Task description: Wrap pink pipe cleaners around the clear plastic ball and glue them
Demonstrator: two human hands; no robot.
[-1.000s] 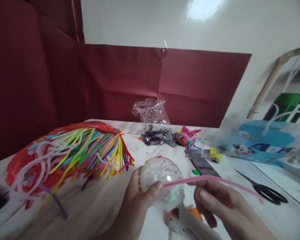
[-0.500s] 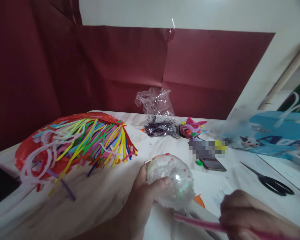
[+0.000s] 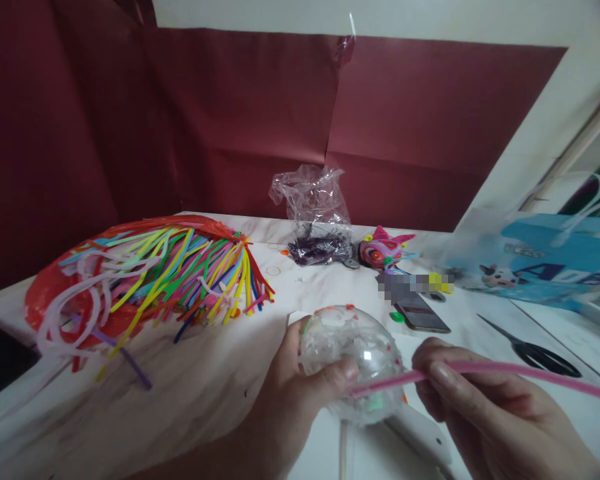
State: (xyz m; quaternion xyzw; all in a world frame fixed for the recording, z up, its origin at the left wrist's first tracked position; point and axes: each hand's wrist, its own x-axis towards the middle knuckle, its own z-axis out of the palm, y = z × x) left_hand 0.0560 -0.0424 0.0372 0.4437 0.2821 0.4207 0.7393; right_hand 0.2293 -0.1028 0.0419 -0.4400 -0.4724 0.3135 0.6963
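Observation:
My left hand (image 3: 305,387) is wrapped round the left side of a clear ball (image 3: 370,340), its thumb across the front. The ball has small red and orange bits on top and something pale and green inside. A pink pipe cleaner (image 3: 525,371) is pinched between the thumb and fingers of my right hand (image 3: 460,393), to the right of the ball. One end of it lies against the front of the ball, near my left thumb; the other runs off to the right. Below the ball are a white tool (image 3: 420,433) and a thin pale stick (image 3: 343,447).
Colourful pipe cleaners (image 3: 195,273) lie on a red bag (image 3: 43,300) at left. Behind stand a clear plastic bag (image 3: 317,207) and a pink crocheted figure (image 3: 380,250). At right are a phone (image 3: 425,315), black scissors (image 3: 545,357) and a blue bag (image 3: 550,260).
My right hand has moved up and left, bringing the pink pipe cleaner's end up against the front of the ball. The ball and my left hand have shifted slightly right in view.

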